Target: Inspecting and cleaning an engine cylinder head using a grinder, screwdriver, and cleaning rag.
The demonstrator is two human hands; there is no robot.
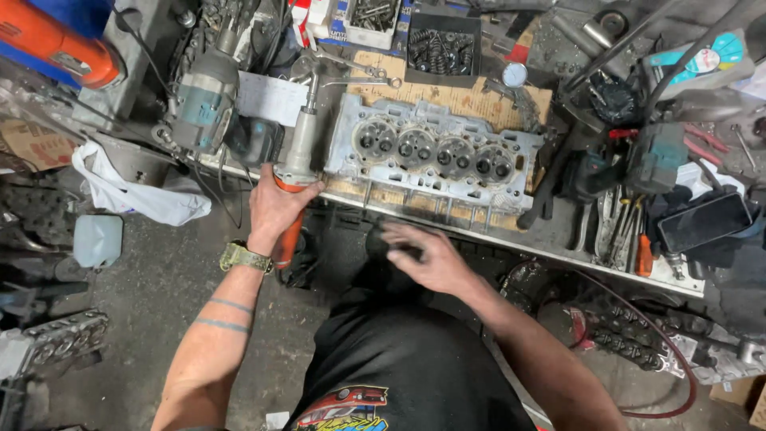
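Observation:
An aluminium cylinder head (435, 152) with several round combustion chambers lies on a wooden board (467, 100) on the workbench. My left hand (275, 203) grips the orange handle of a straight grinder (301, 148), whose grey body points up along the head's left end. My right hand (427, 255) hovers blurred below the bench edge, fingers spread, holding nothing. It is a little in front of the head.
A teal power tool (206, 100) stands left of the grinder. Pliers and screwdrivers (622, 223) and a black phone (702, 223) lie at the right. A box of valve springs (443, 49) sits behind the head. A white rag (136, 191) hangs off the bench's left end.

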